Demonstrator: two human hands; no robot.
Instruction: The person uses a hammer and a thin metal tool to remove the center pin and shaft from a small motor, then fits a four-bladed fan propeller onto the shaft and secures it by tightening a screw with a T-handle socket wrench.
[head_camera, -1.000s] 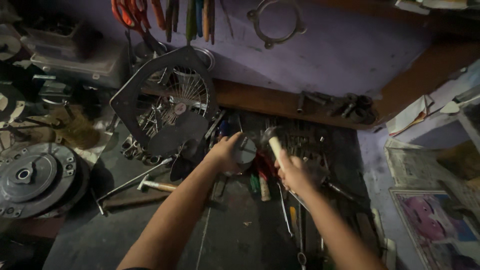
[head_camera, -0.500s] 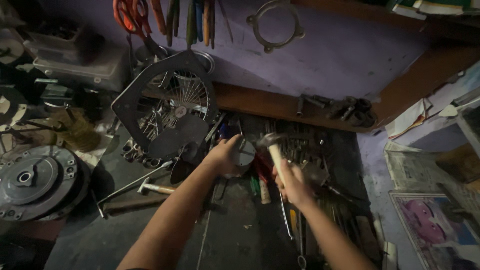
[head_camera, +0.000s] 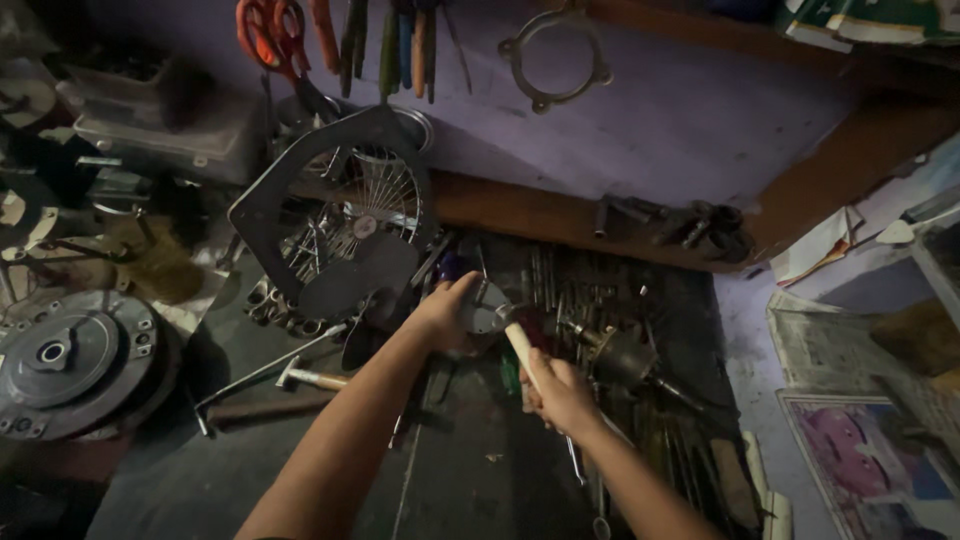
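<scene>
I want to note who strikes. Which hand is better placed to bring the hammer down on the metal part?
The right hand: it grips the hammer by its wooden handle, head poised at the metal part. The left hand is occupied steadying that part on the bench.

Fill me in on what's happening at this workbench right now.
A person is working over a cluttered, dim bench. The left hand steadies a small round metal part on the bench, while the right hand grips the pale wooden handle of a hammer, its head right at the part. Loose tools lie spread behind the hands, a second hammer rests to the left, and a wire-spoked metal frame leans against the purple wall.
</scene>
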